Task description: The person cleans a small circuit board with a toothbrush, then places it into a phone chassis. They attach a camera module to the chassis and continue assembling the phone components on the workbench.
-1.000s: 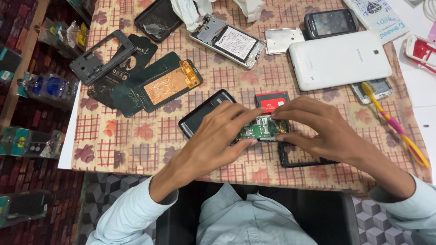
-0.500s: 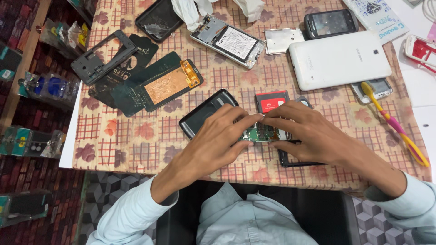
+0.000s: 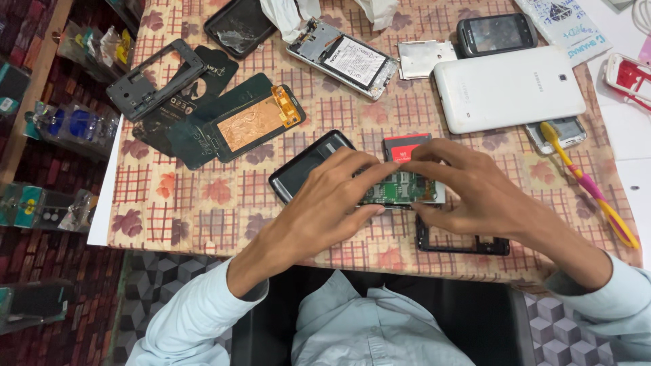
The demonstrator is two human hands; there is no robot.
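Both of my hands grip a small green circuit board [image 3: 400,190] over the patterned tablecloth. My left hand [image 3: 332,200] pinches its left end with thumb below and fingers on top. My right hand [image 3: 475,193] closes on its right end. Under the hands lie a black phone screen [image 3: 302,169], a red and black battery [image 3: 405,146] and a black phone frame [image 3: 461,244], partly hidden by my right hand.
A white tablet [image 3: 508,88] lies at the back right, beside a small black phone [image 3: 495,32] and a metal plate [image 3: 426,57]. An opened phone with battery [image 3: 346,57], a copper-backed display [image 3: 254,122] and a grey frame [image 3: 156,78] lie at the left. A yellow-pink toothbrush [image 3: 590,186] is right.
The circuit board has been turned and lifted a little, so more of its green face shows between my fingers. Both hands stay closed on it.
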